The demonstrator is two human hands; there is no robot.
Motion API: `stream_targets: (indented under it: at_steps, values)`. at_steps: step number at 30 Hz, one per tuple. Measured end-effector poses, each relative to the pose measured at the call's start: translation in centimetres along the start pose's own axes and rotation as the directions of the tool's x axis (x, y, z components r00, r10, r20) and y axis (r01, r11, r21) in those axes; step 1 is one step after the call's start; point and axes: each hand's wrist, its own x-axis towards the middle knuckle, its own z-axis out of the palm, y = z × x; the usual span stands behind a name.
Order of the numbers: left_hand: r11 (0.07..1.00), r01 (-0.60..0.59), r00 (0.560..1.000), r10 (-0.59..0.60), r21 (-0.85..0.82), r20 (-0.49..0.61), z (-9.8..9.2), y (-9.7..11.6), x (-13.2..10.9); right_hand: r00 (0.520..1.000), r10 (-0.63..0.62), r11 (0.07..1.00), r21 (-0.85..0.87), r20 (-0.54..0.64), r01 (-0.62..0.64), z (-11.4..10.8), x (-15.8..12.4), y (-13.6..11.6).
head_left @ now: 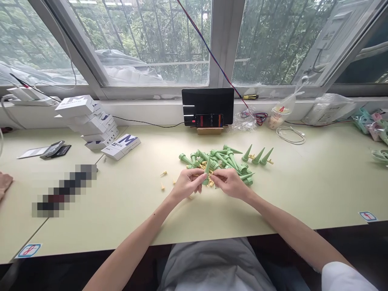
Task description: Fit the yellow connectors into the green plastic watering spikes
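A green cone-shaped watering spike (pixel 207 165) stands point up in my left hand (pixel 190 182), pinched between thumb and fingers near its wide end. Close against its right side, my right hand (pixel 228 182) is closed in a pinch, with a bit of yellow at its fingertips that looks like a small yellow piece. Behind both hands lies a heap of green spikes (pixel 232 159), mixed with small yellow pieces that my fingers partly hide. Right of the heap, three spikes (pixel 257 156) stand upright with yellow pieces at their bases. A few loose yellow pieces (pixel 163 187) lie left of my left hand.
A phone (pixel 209 120) leans on a dark tablet (pixel 188 101) at the back. White boxes (pixel 121 146) are stacked at the left. A bagged cup (pixel 277 117) and a white cable (pixel 291 135) lie back right. Part of another person's hand (pixel 4 184) shows at the left edge.
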Motion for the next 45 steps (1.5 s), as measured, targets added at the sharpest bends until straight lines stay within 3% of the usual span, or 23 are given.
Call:
stream_targets:
  at_steps: [3,5,7,9,12,14,17,19,21,23,25,27,29,31,32,34,37,39,41,43,45]
  values:
    - [1.0,-0.007,1.0,0.007,0.007,0.008,-0.2,-0.4,0.0,0.983,-0.18,0.967,-0.189,-0.033,0.171,0.4,-0.2,0.3]
    - [1.0,-0.024,1.0,0.024,0.001,0.0,-0.2,-0.6,0.1,0.98,-0.198,0.963,-0.195,-0.037,0.187,0.4,-0.2,0.2]
    - [0.999,-0.038,0.999,0.038,-0.006,-0.017,-0.1,-0.6,0.2,0.994,-0.103,0.991,-0.091,-0.041,0.099,0.3,-0.2,-0.1]
    - [0.998,-0.054,0.998,0.053,-0.017,-0.03,0.0,-0.5,0.2,0.996,0.089,0.988,0.128,0.019,-0.091,0.0,-0.1,-0.5]
    - [0.996,-0.082,0.996,0.081,-0.033,-0.039,0.2,-0.3,0.3,0.929,0.306,0.831,0.418,0.207,-0.367,-0.3,0.0,-0.8]
    - [0.996,-0.088,0.995,0.087,-0.024,-0.051,0.2,-0.3,0.2,0.911,0.336,0.779,0.472,0.241,-0.413,-0.3,0.0,-0.9]
    - [0.997,-0.074,0.995,0.073,-0.011,-0.063,0.2,-0.3,0.2,0.962,0.251,0.891,0.363,0.107,-0.273,0.2,-0.2,-0.6]
    - [0.998,-0.057,0.996,0.055,-0.026,-0.066,0.1,-0.3,0.2,0.996,0.081,0.986,0.148,-0.037,-0.075,0.6,-0.3,-0.3]
    - [0.998,-0.049,0.997,0.045,-0.049,-0.068,0.0,-0.3,0.2,0.988,-0.104,0.993,-0.069,-0.111,0.097,0.9,-0.4,-0.2]
    - [0.997,-0.051,0.996,0.047,-0.057,-0.07,0.0,-0.3,0.2,0.977,-0.173,0.977,-0.149,-0.126,0.154,1.0,-0.4,-0.3]
    - [0.997,-0.06,0.996,0.057,-0.038,-0.069,0.0,-0.3,0.2,0.991,-0.082,0.996,-0.049,-0.11,0.077,0.9,-0.4,-0.6]
    - [0.997,-0.075,0.995,0.074,-0.013,-0.066,0.0,-0.2,0.2,0.992,0.121,0.974,0.195,-0.026,-0.114,0.7,-0.3,-0.9]
    - [0.996,-0.091,0.994,0.091,-0.004,-0.063,0.1,-0.1,0.2,0.95,0.293,0.849,0.428,0.105,-0.309,0.6,-0.2,-1.2]
    - [0.995,-0.101,0.993,0.1,-0.001,-0.065,0.2,0.1,0.1,0.919,0.354,0.748,0.538,0.174,-0.389,0.5,-0.1,-1.3]
    - [0.995,-0.103,0.993,0.103,0.003,-0.064,0.2,0.2,0.1,0.918,0.356,0.741,0.546,0.177,-0.392,0.5,0.0,-1.2]
    - [0.994,-0.106,0.992,0.107,0.013,-0.062,0.3,0.2,0.1,0.939,0.318,0.813,0.473,0.127,-0.34,0.6,-0.1,-1.0]
    - [0.996,-0.089,0.993,0.088,-0.008,-0.073,0.3,0.1,0.1,0.995,0.096,0.987,0.136,-0.039,-0.09,0.8,-0.4,-0.5]
    - [0.996,-0.074,0.995,0.071,-0.047,-0.07,0.3,-0.1,0.1,0.99,-0.107,0.989,-0.108,-0.092,0.097,0.9,-0.6,-0.2]
    - [0.995,-0.066,0.996,0.061,-0.07,-0.059,0.2,-0.1,0.1,0.975,-0.201,0.962,-0.209,-0.095,0.178,0.9,-0.7,-0.1]
    - [0.996,-0.061,0.997,0.058,-0.06,-0.055,0.2,-0.1,0.1,0.985,-0.142,0.982,-0.136,-0.098,0.128,0.9,-0.6,-0.3]
    - [0.997,-0.062,0.997,0.06,-0.043,-0.051,0.1,0.1,0.1,0.997,0.05,0.995,0.087,-0.056,-0.045,0.7,-0.5,-0.7]
